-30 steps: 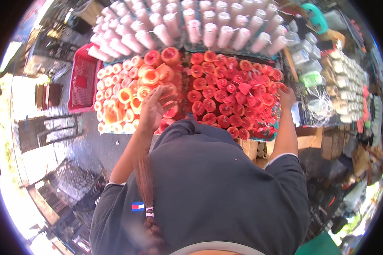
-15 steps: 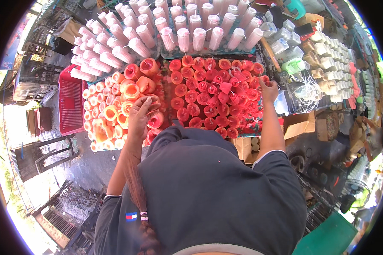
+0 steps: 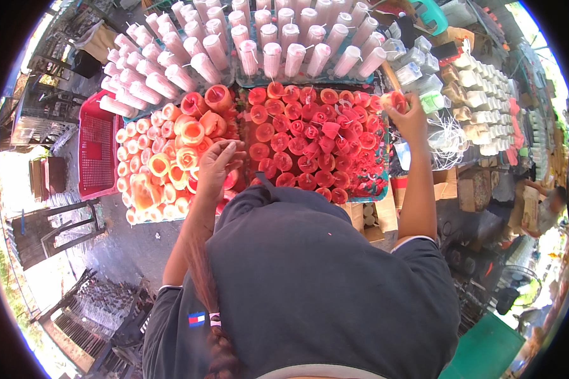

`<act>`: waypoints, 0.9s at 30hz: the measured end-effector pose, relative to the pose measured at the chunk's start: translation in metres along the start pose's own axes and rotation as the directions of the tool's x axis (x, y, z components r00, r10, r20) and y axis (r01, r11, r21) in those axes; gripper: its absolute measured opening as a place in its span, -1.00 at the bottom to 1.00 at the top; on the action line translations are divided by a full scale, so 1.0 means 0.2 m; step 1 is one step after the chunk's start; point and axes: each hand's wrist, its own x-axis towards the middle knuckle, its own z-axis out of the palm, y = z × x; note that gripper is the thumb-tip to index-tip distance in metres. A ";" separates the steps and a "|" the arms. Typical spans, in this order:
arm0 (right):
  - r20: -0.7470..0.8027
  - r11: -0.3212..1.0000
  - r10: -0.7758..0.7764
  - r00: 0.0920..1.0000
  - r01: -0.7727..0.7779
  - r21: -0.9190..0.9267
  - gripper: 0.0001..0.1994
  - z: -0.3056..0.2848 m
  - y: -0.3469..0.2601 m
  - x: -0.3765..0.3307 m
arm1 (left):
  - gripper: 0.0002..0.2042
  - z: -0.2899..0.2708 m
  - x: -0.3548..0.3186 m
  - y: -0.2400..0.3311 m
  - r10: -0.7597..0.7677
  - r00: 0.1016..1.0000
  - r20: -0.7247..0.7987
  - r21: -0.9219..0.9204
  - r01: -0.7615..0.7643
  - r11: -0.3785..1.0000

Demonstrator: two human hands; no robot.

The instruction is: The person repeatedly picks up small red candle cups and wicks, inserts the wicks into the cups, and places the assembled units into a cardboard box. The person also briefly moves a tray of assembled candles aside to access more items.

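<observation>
A tray of small red candles [image 3: 310, 136] lies in front of me, with orange and peach candles [image 3: 171, 158] packed to its left. My left hand [image 3: 218, 163] lies palm down where the two groups meet, fingers bent over the candles; what is under it is hidden. My right hand [image 3: 412, 119] is at the far right corner of the red tray, fingers closed on a single red candle [image 3: 395, 100]. My dark shirt fills the lower part of the view.
Tall pale pink candles [image 3: 265, 44] with wicks stand in rows behind the trays. A red plastic crate [image 3: 98, 145] sits at the left. White candles [image 3: 487, 101], loose wicks [image 3: 452, 136] and cardboard boxes [image 3: 449, 183] crowd the right. Another person [image 3: 553, 202] is at the far right edge.
My right hand has moved up along the right edge of the red tray to its far corner. My left hand stays on the candles. The view has shifted slightly.
</observation>
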 end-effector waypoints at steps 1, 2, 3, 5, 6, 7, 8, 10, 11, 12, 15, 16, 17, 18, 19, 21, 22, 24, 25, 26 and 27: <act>0.027 1.000 0.005 1.000 -0.006 0.021 -0.53 0.03 0.02 -0.04 | -0.79 0.01 0.00 0.00 0.003 1.000 0.018 0.005 -0.003 1.000; 0.201 0.966 0.101 0.974 -0.145 0.214 -0.48 0.06 0.02 -0.09 | -0.78 0.01 0.01 -0.02 -0.001 0.999 0.038 0.016 0.000 1.000; 0.223 0.975 0.060 0.973 -0.104 0.194 -0.49 0.07 0.00 -0.15 | -0.78 0.02 0.01 -0.02 -0.006 0.998 0.058 0.030 0.004 1.000; 0.268 0.987 -0.013 0.963 -0.030 0.157 -0.50 0.12 -0.08 -0.27 | -0.71 0.07 0.02 0.00 -0.020 0.992 0.128 0.137 0.002 0.991; 0.308 0.966 -0.022 0.951 -0.059 0.251 -0.50 0.15 -0.11 -0.33 | -0.69 0.10 0.03 0.01 -0.032 0.986 0.166 0.190 0.000 0.982; 0.345 0.935 -0.036 0.938 -0.090 0.342 -0.50 0.18 -0.16 -0.38 | -0.67 0.14 0.04 0.00 -0.047 0.978 0.205 0.243 -0.004 0.970; 0.382 0.895 -0.060 0.922 -0.120 0.430 -0.51 0.20 -0.22 -0.43 | -0.64 0.18 0.06 -0.01 -0.032 0.965 0.261 0.261 -0.039 0.965; 0.420 0.920 -0.048 0.906 -0.124 0.373 -0.51 0.19 -0.46 -0.50 | -0.56 0.29 0.07 -0.03 -0.015 0.944 0.330 0.283 -0.084 0.956; 0.440 0.933 -0.050 0.897 -0.115 0.340 -0.51 0.18 -0.58 -0.53 | -0.50 0.35 0.07 -0.04 -0.014 0.938 0.348 0.288 -0.093 0.953; 0.425 0.963 -0.012 0.905 -0.103 0.247 -0.51 0.17 -0.67 -0.55 | -0.48 0.41 0.07 -0.06 -0.014 0.946 0.323 0.273 -0.079 0.959; 0.351 0.971 -0.170 0.921 0.095 0.220 -0.50 0.27 -0.68 -0.60 | -0.45 0.50 0.04 -0.10 0.015 0.973 0.232 0.160 -0.053 0.986; 0.402 0.961 -0.171 0.900 0.062 0.270 -0.50 0.26 -0.70 -0.61 | -0.46 0.51 0.03 -0.10 0.043 0.981 0.191 0.076 -0.059 0.995; 0.435 0.911 -0.169 0.884 -0.029 0.412 -0.50 0.27 -0.70 -0.62 | -0.47 0.49 0.02 -0.10 0.069 0.988 0.138 0.001 -0.070 0.998; 0.469 0.835 -0.171 0.866 -0.126 0.536 -0.49 0.29 -0.68 -0.64 | -0.53 0.48 0.04 -0.14 0.131 0.986 0.101 -0.135 -0.117 0.984; 0.503 0.735 -0.176 0.846 -0.227 0.639 -0.49 0.31 -0.64 -0.65 | -0.54 0.44 0.06 -0.18 0.120 0.989 0.087 -0.162 -0.105 0.981; 0.354 0.874 -0.029 0.935 -0.148 0.463 -0.48 0.34 -0.45 -0.64 | -0.56 0.38 0.08 -0.21 0.094 0.992 0.082 -0.203 -0.075 0.976; 0.173 0.966 0.030 0.984 -0.073 0.248 -0.47 0.36 -0.29 -0.64 | -0.62 0.36 0.05 -0.17 0.044 0.997 0.069 -0.239 -0.027 0.971; -0.144 0.984 0.097 0.985 -0.116 -0.135 -0.49 0.43 0.26 -0.76 | -0.65 0.33 0.04 -0.18 -0.039 0.998 0.058 -0.275 0.054 0.960; -0.137 0.958 0.163 0.977 -0.190 -0.213 -0.47 0.44 0.42 -0.85 | -0.67 0.32 0.04 -0.19 -0.077 0.996 0.053 -0.294 0.089 0.952; -0.130 0.922 0.227 0.965 -0.256 -0.291 -0.46 0.42 0.50 -0.93 | -0.67 0.31 0.05 -0.19 -0.092 0.994 0.059 -0.293 0.105 0.950; -0.139 0.893 0.241 0.961 -0.276 -0.357 -0.46 0.40 0.47 -0.98 | -0.68 0.30 0.04 -0.18 -0.109 0.992 0.058 -0.292 0.121 0.949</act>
